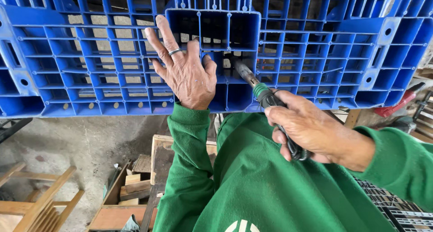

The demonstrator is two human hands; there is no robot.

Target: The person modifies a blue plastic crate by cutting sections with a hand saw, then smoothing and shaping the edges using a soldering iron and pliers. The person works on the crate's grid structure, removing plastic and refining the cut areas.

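Wooden frames (40,200) lie at the near left on the concrete floor (85,141), with a shallow wooden box of wood offcuts (131,187) just to their right. Far across the whole view stretches a blue plastic pallet (67,65), its ribbed grid of open cells facing the camera. The left hand (187,71) rests flat against this grid left of centre, fingers spread and released, gripping nothing; a dark ring sits on one finger, and a green sleeve (187,169) runs from the wrist down toward the near edge. Just right of that hand is a block of deeper cells (214,31) standing out from the pallet. The metal tip of a soldering iron (259,90) reaches into the grid immediately right of the left thumb, touching or nearly touching a rib; which one cannot be told. The right hand (306,128) is clenched around the iron's dark handle, below its green collar, near and right of centre. Farther right, beyond the pallet's edge, a red-handled tool (397,106) lies on a cluttered surface, well apart from both hands.
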